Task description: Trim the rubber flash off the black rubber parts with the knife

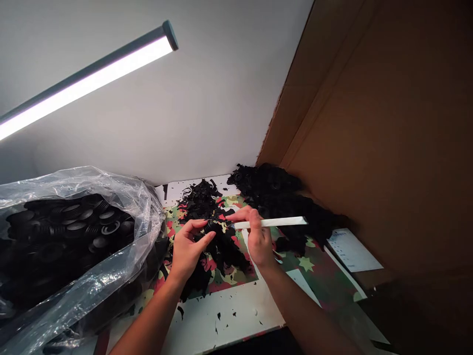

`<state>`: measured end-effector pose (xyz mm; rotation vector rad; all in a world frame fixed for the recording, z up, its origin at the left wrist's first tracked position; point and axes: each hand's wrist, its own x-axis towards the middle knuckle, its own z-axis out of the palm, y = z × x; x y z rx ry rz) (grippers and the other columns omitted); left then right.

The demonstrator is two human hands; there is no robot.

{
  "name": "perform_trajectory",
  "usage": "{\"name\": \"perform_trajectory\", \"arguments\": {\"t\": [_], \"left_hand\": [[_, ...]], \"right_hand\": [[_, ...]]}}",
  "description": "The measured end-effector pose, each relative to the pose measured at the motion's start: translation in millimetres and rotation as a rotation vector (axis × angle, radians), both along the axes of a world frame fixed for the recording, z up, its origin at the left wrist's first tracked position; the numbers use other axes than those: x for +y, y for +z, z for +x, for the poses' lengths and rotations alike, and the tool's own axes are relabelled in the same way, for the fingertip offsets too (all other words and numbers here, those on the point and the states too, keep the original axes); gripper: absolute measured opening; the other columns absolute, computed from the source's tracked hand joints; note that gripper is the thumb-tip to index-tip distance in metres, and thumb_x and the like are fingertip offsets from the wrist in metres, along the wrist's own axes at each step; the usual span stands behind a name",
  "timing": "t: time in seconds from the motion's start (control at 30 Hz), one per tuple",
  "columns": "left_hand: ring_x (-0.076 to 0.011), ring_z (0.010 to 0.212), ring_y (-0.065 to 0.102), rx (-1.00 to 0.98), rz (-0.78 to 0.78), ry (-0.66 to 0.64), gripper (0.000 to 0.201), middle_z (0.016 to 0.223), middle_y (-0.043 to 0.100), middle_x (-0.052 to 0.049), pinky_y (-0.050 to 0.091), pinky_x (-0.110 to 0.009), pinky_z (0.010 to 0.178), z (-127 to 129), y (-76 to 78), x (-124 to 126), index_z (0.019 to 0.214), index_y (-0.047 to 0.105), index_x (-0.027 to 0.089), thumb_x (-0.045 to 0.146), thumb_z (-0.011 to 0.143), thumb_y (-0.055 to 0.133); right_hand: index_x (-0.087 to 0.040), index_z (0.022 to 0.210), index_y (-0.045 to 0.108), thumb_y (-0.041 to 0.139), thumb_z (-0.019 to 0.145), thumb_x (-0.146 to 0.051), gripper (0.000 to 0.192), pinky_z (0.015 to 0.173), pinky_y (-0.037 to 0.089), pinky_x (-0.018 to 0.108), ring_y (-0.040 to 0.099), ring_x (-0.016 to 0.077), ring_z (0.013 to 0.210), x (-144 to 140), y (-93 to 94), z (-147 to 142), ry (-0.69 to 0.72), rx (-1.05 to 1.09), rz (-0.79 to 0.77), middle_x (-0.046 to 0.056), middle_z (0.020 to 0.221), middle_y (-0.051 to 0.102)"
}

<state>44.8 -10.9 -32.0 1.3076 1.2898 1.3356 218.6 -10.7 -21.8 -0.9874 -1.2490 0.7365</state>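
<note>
My left hand [187, 248] is closed in a pinch on a small black ribbed rubber part [210, 227], mostly covered by the fingers and dark against the scraps behind it. Gripped like a pen in my right hand [259, 241] is a slim white-handled tool [283, 222]. Its thin tip points left toward the black part, but the exact kind of tip is too small to make out. Beneath both hands, black rubber scraps [227, 251] are heaped on a camouflage-patterned sheet [236, 282].
At left, a clear plastic bag [142, 212] holds many round black ribbed parts [86, 214]. A larger black scrap pile [281, 192] lies against the cardboard wall [369, 148]. A printed paper [353, 249] sits at right. The tube light [92, 74] hangs above left.
</note>
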Motion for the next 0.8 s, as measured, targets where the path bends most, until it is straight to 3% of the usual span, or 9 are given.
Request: {"name": "perform_trajectory", "arguments": {"t": [0.07, 0.13, 0.27, 0.37, 0.8], "left_hand": [[-0.0190, 0.082, 0.068, -0.057, -0.031, 0.001, 0.030, 0.088, 0.074, -0.004, 0.055, -0.029, 0.075, -1.3, -0.8, 1.3, 0.085, 0.074, 0.018, 0.035, 0.064, 0.086], [-0.0177, 0.080, 0.068, -0.105, -0.050, -0.001, 0.030, 0.086, 0.074, -0.003, 0.055, -0.028, 0.075, -2.7, -1.4, 2.0, 0.084, 0.074, 0.018, 0.034, 0.062, 0.087], [-0.0162, 0.080, 0.067, -0.154, -0.060, 0.004, 0.030, 0.084, 0.074, -0.002, 0.054, -0.026, 0.074, -3.6, -0.9, 2.3, 0.084, 0.075, 0.018, 0.031, 0.060, 0.089], [-0.0160, 0.080, 0.067, -0.165, -0.059, 0.016, 0.031, 0.084, 0.074, -0.002, 0.054, -0.025, 0.074, -3.1, 0.7, 2.5, 0.083, 0.075, 0.018, 0.030, 0.058, 0.090], [-0.0188, 0.083, 0.068, -0.132, -0.015, -0.009, 0.029, 0.088, 0.074, -0.004, 0.055, -0.030, 0.080, -5.3, -3.0, 3.3, 0.082, 0.076, 0.018, 0.031, 0.060, 0.089]], "right_hand": [[-0.024, 0.094, 0.077, 0.035, 0.105, -0.048, 0.050, 0.073, 0.055, 0.036, 0.067, 0.0199, 0.075, -3.7, 0.7, -1.6, 0.068, -0.045, 0.016, 0.004, 0.077, 0.069], [-0.025, 0.105, 0.073, 0.051, 0.100, -0.043, 0.029, 0.078, 0.058, 0.037, 0.072, 0.0210, 0.080, -7.1, 0.3, -4.9, 0.129, -0.079, 0.020, 0.004, 0.084, 0.074], [-0.024, 0.094, 0.067, 0.064, 0.093, -0.033, 0.010, 0.082, 0.059, 0.037, 0.075, 0.0217, 0.088, -10.3, -1.0, -9.7, 0.181, -0.059, 0.012, 0.006, 0.100, 0.078], [-0.024, 0.084, 0.064, 0.064, 0.091, -0.029, 0.009, 0.086, 0.057, 0.038, 0.074, 0.0229, 0.096, -10.1, -0.3, -8.4, 0.191, -0.120, 0.016, 0.007, 0.105, 0.078], [-0.024, 0.085, 0.064, 0.061, 0.093, -0.034, 0.013, 0.087, 0.054, 0.042, 0.073, 0.0248, 0.096, -10.1, -3.7, -9.4, 0.197, -0.138, -0.041, 0.007, 0.107, 0.079]]}}
